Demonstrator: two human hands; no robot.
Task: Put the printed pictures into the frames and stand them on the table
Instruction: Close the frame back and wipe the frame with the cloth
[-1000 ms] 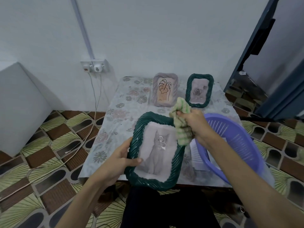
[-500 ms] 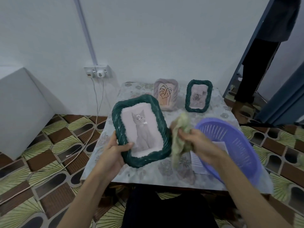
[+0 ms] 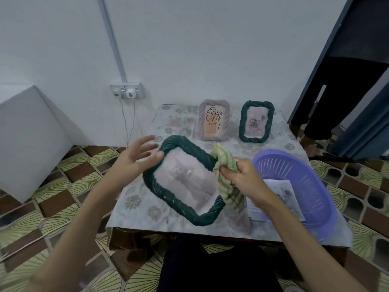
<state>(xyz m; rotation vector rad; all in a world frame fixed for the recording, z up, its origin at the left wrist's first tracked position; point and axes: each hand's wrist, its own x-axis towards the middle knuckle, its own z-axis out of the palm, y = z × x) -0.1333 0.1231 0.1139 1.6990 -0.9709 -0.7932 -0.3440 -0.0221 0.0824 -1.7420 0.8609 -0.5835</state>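
A large green woven frame (image 3: pixel 168 199) with a blurred cat picture hangs tilted over the table (image 3: pixel 134 209). My left hand (image 3: pixel 136 161) is at its upper left corner, thumb against the rim and fingers spread straight. My right hand (image 3: pixel 242 178) grips a green-and-white cloth (image 3: pixel 226 165) at the frame's right edge. At the back of the table stand a pale lilac frame (image 3: pixel 213 120) with a leaf drawing and a small green frame (image 3: pixel 256 122) with a rose picture.
A purple plastic basket (image 3: pixel 305 186) lies tilted at the table's right side, with printed sheets (image 3: pixel 277 192) in and under it. A wall socket (image 3: pixel 127 92) with cables is behind. A person's dark-clothed legs (image 3: pixel 336 98) stand in the doorway at right.
The large frame has swung from upright in my left hand's grip to tilted lower over the table. My left fingers have opened off its edge. My right hand with the cloth came onto its right side.
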